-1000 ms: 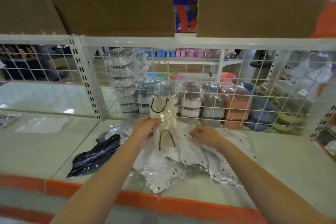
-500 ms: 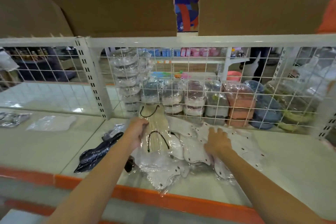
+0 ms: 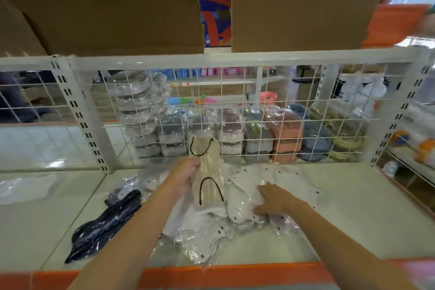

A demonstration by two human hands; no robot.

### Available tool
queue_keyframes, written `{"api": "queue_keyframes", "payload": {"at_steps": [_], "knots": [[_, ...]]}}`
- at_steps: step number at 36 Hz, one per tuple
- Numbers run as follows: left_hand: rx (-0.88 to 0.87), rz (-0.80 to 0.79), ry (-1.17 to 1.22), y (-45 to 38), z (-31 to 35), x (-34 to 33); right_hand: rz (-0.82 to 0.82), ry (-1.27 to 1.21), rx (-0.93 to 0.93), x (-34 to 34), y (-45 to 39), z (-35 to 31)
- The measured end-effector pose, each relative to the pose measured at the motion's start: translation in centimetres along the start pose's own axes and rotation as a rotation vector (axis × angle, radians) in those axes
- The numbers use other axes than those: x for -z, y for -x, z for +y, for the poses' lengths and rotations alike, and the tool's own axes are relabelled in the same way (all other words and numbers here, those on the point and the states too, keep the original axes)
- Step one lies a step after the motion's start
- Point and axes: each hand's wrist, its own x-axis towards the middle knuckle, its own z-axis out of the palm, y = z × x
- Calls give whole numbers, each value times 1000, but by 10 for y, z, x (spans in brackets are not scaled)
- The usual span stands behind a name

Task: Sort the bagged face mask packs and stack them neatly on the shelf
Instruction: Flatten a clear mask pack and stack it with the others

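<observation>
Nearest me runs the orange edge [image 3: 235,273] of the shelf [image 3: 353,207]. On the shelf just behind it, the white packs [image 3: 207,231] lie in a loose heap, with a dark pack [image 3: 106,223] apart to the left. My right hand [image 3: 275,200] lies spread and flat on the white heap, pinning it. My left hand [image 3: 186,176] grips the beige pack [image 3: 208,172] by its left edge, holding it tilted up above the heap. These bags look light, limp and slick, so I judge a grip across the middle holds better than a corner. Behind stands the wire grid [image 3: 235,113].
</observation>
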Motion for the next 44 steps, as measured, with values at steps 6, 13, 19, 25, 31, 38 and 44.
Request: {"api": "queue_keyframes", "payload": {"at_steps": [6, 13, 19, 25, 31, 38, 44], "knots": [[-12, -95, -2, -5, 1, -2, 294, -573, 125, 26, 10, -21], [43, -85, -15, -86, -35, 34, 226, -1559, 49, 45, 9, -37], [46, -255, 102, -33, 1, 16, 205, -1502, 178, 46, 10, -57], [-40, -339, 53, -23, 1, 4, 139, -1302, 129, 57, 11, -69], [-83, -199, 174, -32, 11, 33, 425, -1028, 0, 63, 0, -45], [-4, -131, 228, -31, 9, 71, 191, -107, -293, -9, -20, -9], [38, -130, 179, -25, 1, 75, 267, -115, -161, -6, -16, -15]]}}
